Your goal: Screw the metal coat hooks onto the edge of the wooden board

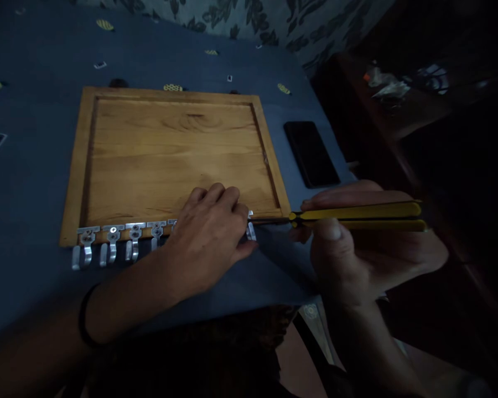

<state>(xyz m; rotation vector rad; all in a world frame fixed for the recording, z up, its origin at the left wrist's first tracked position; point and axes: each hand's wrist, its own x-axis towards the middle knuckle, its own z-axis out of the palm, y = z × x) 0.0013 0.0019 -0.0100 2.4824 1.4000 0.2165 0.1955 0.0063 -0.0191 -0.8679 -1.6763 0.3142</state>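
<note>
A shallow wooden tray-like frame (pixel 174 160) lies on the table, with a row of silver metal hooks (pixel 113 235) along its near edge. My left hand (pixel 207 237) rests over that edge with curled fingers, its thumb against the rightmost metal hook (pixel 251 229). It covers the hooks in the middle of the row. In my right hand (pixel 357 249) is a yellow-handled screwdriver (pixel 361 215), gripped between thumb and fingers. The screwdriver lies almost level, its thin dark shaft pointing left to the rightmost hook. My left fingers hide the place where its tip meets the hook.
A black phone (pixel 311 153) lies to the right of the frame on the blue patterned tablecloth (pixel 149 55). Beyond the table's right edge stands dark furniture (pixel 423 113) with small items on it. A leaf-patterned wall (pixel 240 19) borders the far side.
</note>
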